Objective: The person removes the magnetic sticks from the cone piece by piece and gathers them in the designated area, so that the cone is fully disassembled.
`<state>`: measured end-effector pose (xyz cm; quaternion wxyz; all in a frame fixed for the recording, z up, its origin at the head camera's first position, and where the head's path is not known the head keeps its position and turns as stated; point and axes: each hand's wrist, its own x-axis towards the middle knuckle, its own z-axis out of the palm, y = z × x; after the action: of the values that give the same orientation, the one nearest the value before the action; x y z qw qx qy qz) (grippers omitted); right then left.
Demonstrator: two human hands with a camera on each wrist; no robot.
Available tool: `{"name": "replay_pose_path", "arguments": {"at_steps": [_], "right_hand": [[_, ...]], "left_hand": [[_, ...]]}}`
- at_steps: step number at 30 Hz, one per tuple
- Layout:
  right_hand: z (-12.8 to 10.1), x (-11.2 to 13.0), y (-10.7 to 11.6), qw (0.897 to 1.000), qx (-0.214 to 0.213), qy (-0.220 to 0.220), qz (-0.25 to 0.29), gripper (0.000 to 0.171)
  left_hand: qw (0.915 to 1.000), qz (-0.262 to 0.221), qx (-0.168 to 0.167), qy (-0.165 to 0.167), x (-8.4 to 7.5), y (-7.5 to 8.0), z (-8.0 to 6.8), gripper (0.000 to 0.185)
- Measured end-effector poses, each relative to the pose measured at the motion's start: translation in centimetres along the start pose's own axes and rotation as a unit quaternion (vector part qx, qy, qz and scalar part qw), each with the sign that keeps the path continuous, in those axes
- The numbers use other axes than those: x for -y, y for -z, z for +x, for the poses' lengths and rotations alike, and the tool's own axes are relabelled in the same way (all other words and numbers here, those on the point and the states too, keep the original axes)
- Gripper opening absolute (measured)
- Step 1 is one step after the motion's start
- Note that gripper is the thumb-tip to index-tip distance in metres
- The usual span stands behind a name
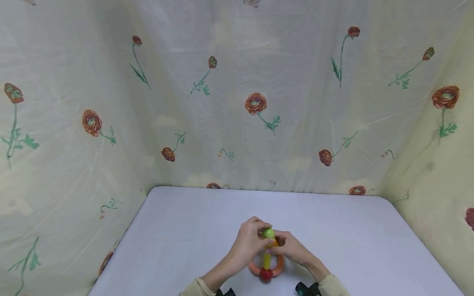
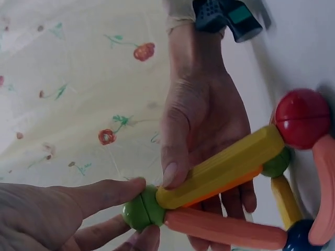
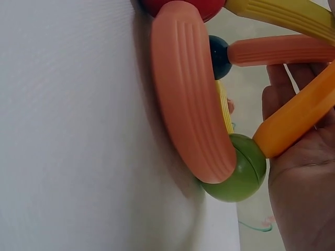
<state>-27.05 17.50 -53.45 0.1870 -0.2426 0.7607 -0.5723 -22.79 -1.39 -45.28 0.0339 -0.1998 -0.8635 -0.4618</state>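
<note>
A pyramid-like frame of toy rods and balls stands on the table. Its top is a light green ball [image 2: 138, 213], which my left hand [image 1: 249, 241] pinches between thumb and fingers. Just below it, my right hand [image 1: 295, 249] holds the yellow rod [image 2: 225, 166], its thumb on the front and fingers behind. An orange rod [image 3: 298, 112] and a straight salmon rod [image 2: 225, 230] also run up to that ball. The base has a red ball [image 1: 266, 274], a dark blue ball [image 2: 306, 236], a darker green ball [image 3: 241, 170] and curved salmon rods [image 3: 193, 94].
The white table [image 1: 200, 222] has rounded back corners. Flower-printed curtains [image 1: 229, 123] enclose it at the back and both sides. Dark devices are worn at the wrists, one visible by the right sleeve [image 1: 333, 285].
</note>
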Motion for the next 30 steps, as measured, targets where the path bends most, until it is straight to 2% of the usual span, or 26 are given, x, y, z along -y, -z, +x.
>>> {"name": "replay_pose_path", "arguments": {"at_steps": [11,16,22,30], "right_hand": [[0.0,0.07,-0.19,1.0,0.001,-0.004,0.004,0.044],[0.01,-0.01,-0.17,1.0,-0.002,-0.006,0.001,0.045],[0.08,-0.18,-0.17,1.0,-0.001,-0.003,0.002,0.044],[0.03,-0.13,-0.03,1.0,0.003,-0.005,0.006,0.044]], "left_hand": [[0.997,-0.07,-0.003,0.032,0.32,0.3,0.06,0.028],[0.9969,-0.072,-0.001,0.031,0.37,0.13,0.08,0.027],[0.9983,-0.051,-0.02,0.022,0.4,-0.28,0.02,0.029],[0.9966,-0.066,-0.023,0.042,0.37,-0.37,0.08,0.028]]}}
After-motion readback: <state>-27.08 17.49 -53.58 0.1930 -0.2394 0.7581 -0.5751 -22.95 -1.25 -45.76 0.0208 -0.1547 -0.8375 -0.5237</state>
